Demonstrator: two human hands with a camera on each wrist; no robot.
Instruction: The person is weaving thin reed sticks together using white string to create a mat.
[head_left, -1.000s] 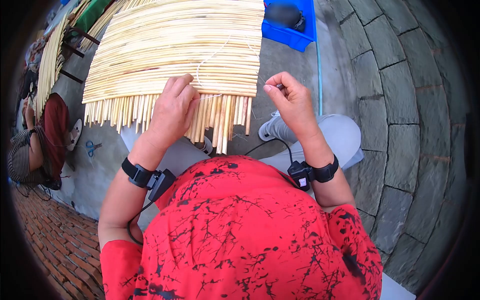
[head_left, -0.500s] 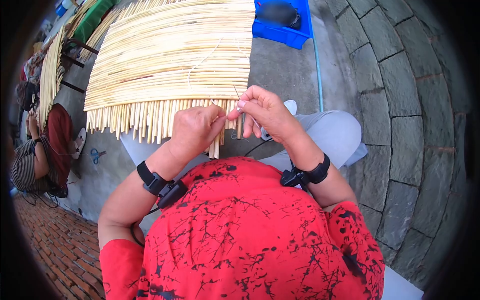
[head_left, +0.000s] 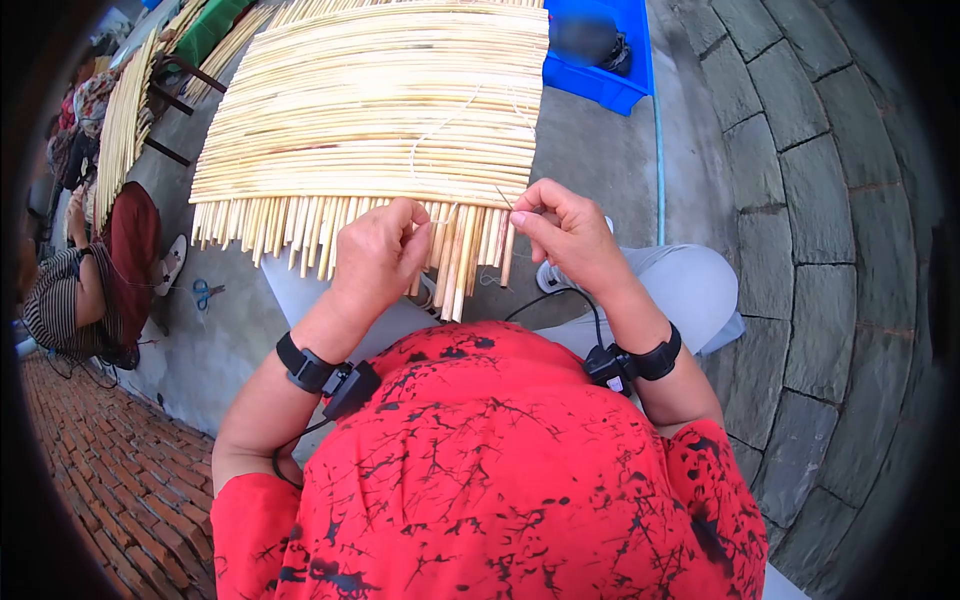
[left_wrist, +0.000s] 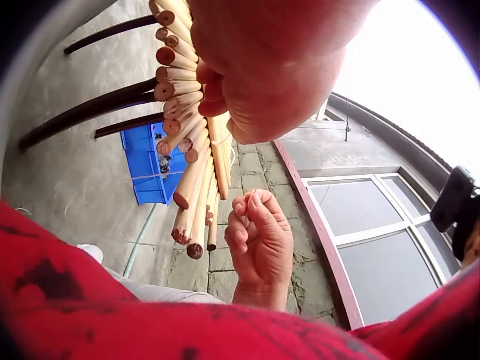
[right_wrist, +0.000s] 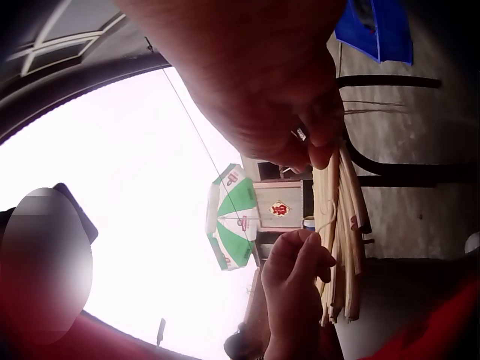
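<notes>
Pale sticks (head_left: 370, 110) lie side by side as a mat, and a lower row of cut ends (head_left: 300, 225) juts out crosswise beneath its near edge. A loose white thread (head_left: 418, 140) curves over the mat. My left hand (head_left: 375, 255) is at the jutting ends, fingers curled, and pinches white thread; in the right wrist view the left hand (right_wrist: 292, 289) is beside the thread (right_wrist: 328, 216). At the mat's right corner, my right hand (head_left: 570, 230) pinches a thin needle (head_left: 503, 197) that points up and left. The left wrist view shows the right hand (left_wrist: 262, 244) with thumb and fingertips together.
A blue crate (head_left: 605, 90) holding dark items stands beyond the mat's right side. Scissors (head_left: 205, 293) lie on the floor at left, near a seated person in a striped top (head_left: 65, 300). More sticks (head_left: 125, 130) lie at the upper left.
My hands came together at the stick ends, then parted again, the right moving to the right with the needle. The head view has shifted slightly.
</notes>
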